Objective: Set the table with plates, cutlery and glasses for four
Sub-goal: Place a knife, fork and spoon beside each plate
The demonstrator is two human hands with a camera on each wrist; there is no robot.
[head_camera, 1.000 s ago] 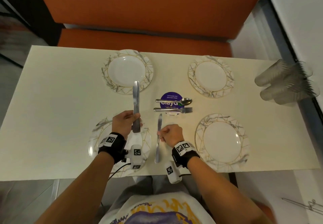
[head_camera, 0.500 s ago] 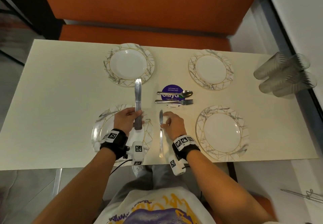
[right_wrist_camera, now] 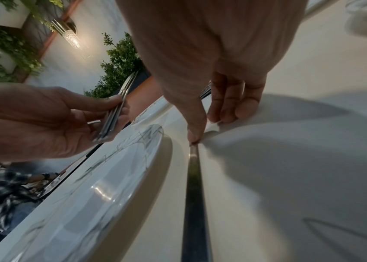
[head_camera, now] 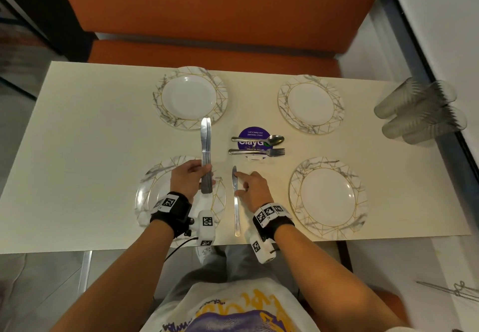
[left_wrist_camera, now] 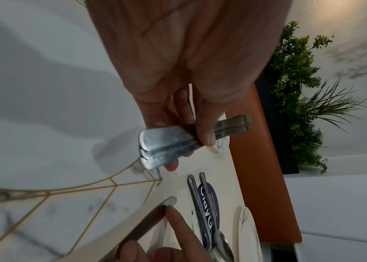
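Observation:
Four marble-rimmed plates lie on the cream table: far left, far right, near left and near right. My left hand hovers over the near left plate and grips a bundle of knives by their handles, blades pointing away. A single knife lies flat just right of that plate. My right hand touches it, index finger on the blade and thumb tip pressing near the handle joint. A spoon and a fork lie at the centre.
The spoon and fork rest across a round purple sticker. Several clear glasses stand grouped at the table's right edge. An orange bench runs along the far side. My legs are under the near edge.
My right hand has laid the single knife flat beside the near left plate and eased from holding it to touching it. The left hand keeps its grip on the knives.

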